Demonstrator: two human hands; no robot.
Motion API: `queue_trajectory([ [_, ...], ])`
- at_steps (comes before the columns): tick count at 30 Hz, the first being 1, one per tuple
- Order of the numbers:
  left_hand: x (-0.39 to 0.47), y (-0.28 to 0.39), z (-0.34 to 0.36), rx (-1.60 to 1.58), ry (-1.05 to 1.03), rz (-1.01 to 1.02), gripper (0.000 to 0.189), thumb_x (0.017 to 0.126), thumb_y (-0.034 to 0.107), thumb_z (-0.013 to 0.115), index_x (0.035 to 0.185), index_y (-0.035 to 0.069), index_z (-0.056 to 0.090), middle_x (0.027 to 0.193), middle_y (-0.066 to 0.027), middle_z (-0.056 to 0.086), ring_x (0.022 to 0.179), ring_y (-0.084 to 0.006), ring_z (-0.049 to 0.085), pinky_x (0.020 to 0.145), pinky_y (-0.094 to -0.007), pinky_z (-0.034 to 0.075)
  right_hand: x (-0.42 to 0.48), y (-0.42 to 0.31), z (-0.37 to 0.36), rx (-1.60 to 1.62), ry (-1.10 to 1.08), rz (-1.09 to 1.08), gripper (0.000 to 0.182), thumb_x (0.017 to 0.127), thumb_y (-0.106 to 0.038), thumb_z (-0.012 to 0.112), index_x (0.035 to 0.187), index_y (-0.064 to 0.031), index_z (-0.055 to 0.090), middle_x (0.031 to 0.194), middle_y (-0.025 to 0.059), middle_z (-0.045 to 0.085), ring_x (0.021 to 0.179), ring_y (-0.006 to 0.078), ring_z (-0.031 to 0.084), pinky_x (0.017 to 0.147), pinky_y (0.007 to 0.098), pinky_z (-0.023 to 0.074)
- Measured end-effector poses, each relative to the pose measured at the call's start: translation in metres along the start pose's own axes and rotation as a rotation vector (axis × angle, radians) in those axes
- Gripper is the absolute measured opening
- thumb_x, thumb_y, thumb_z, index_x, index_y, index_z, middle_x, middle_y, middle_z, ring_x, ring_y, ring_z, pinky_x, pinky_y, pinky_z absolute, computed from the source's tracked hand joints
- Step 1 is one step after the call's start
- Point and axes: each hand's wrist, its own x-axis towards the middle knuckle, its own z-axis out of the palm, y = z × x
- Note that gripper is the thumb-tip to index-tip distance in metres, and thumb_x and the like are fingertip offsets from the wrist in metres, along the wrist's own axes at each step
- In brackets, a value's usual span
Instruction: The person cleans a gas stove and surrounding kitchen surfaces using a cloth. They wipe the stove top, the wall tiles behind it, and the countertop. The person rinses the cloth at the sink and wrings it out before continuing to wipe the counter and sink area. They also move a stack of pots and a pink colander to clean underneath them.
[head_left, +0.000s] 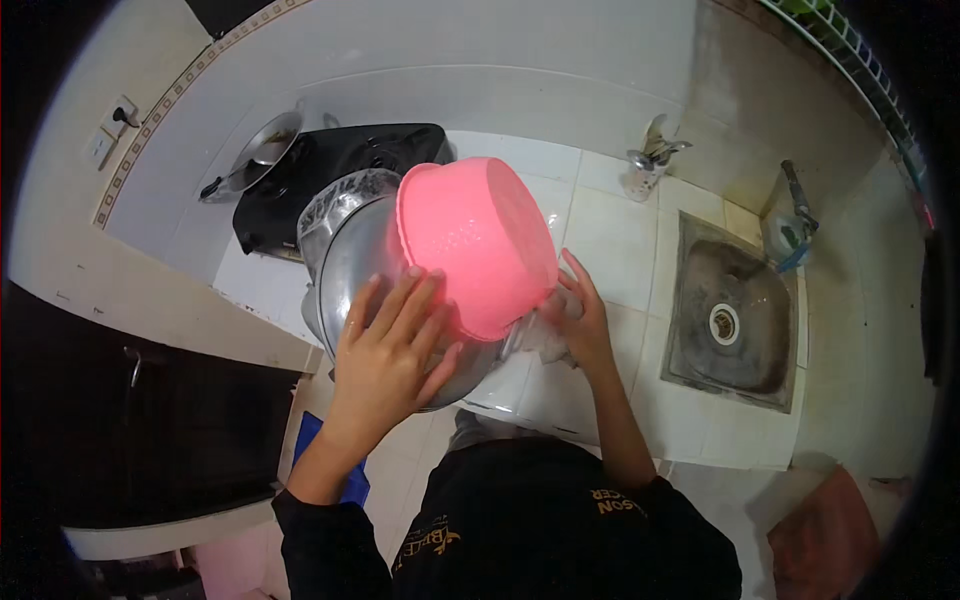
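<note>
A pink plastic bowl (469, 240) is tipped on its side over a large round metal vessel (352, 262), its base facing to the right. A patch of small marks or holes shows on its wall. My left hand (394, 345) lies across the metal vessel, its fingertips against the bowl's rim and the thumb apart. My right hand (585, 319) is at the lower edge of the base, partly blurred, so its grip is unclear. Beneath it lies a crumpled pale thing (555, 349), perhaps a cloth or plastic. The inside of the bowl is hidden from me.
Behind the vessel stand a clear plastic bag (341, 195) and a black gas stove (270, 202), with a metal pan (274, 142) beyond. To the right is a steel sink (735, 330) with a tap (799, 199). A glass of cutlery (643, 176) stands by the wall.
</note>
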Motion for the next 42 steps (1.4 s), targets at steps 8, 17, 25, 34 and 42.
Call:
queue_trajectory([
  [8, 0.011, -0.007, -0.009, 0.083, -0.117, 0.049, 0.027, 0.068, 0.013, 0.065, 0.094, 0.007, 0.059, 0.126, -0.0098, 0.047, 0.120, -0.0273, 0.042, 0.104, -0.0427, 0.029, 0.020, -0.004, -0.005, -0.190, -0.160, -0.128, 0.068, 0.072, -0.015, 0.074, 0.131, -0.0018, 0.042, 0.125, 0.0161, 0.050, 0.115, 0.0200, 0.047, 0.096, 0.0312, 0.0373],
  [17, 0.026, -0.016, -0.005, 0.032, 0.002, 0.129, 0.022, 0.069, 0.012, 0.056, 0.088, 0.003, 0.061, 0.114, -0.0101, 0.054, 0.109, -0.0272, 0.050, 0.098, -0.0419, 0.036, 0.023, -0.007, -0.005, -0.045, -0.198, -0.023, 0.064, 0.077, -0.014, 0.068, 0.132, -0.0002, 0.039, 0.128, 0.0144, 0.048, 0.112, 0.0191, 0.049, 0.094, 0.0300, 0.0392],
  [25, 0.028, -0.013, -0.018, -0.016, -0.117, 0.020, 0.023, 0.064, 0.010, 0.067, 0.085, 0.005, 0.062, 0.121, -0.0090, 0.050, 0.113, -0.0256, 0.048, 0.101, -0.0420, 0.034, 0.003, 0.005, -0.059, -0.023, 0.240, 0.163, 0.059, 0.077, -0.013, 0.067, 0.129, -0.0008, 0.041, 0.128, 0.0187, 0.048, 0.104, 0.0233, 0.056, 0.087, 0.0311, 0.0453],
  [34, 0.036, -0.014, -0.021, -0.049, -0.200, -0.067, 0.016, 0.066, 0.008, 0.067, 0.078, 0.004, 0.057, 0.121, -0.0123, 0.051, 0.113, -0.0286, 0.049, 0.100, -0.0463, 0.033, -0.078, 0.136, -0.075, -1.470, -0.358, -0.184, 0.067, 0.086, -0.041, 0.049, 0.140, -0.0102, 0.025, 0.147, 0.0129, 0.019, 0.134, 0.0314, 0.020, 0.108, 0.0479, 0.0144],
  [42, 0.025, -0.008, -0.027, -0.035, -0.301, -0.210, 0.019, 0.062, 0.012, 0.071, 0.077, 0.006, 0.061, 0.119, -0.0126, 0.052, 0.109, -0.0302, 0.052, 0.099, -0.0495, 0.032, 0.028, 0.126, -0.095, -1.455, -0.638, -0.389, 0.054, 0.090, -0.032, 0.043, 0.141, -0.0201, 0.026, 0.146, 0.0062, 0.023, 0.132, 0.0298, 0.026, 0.107, 0.0475, 0.0169],
])
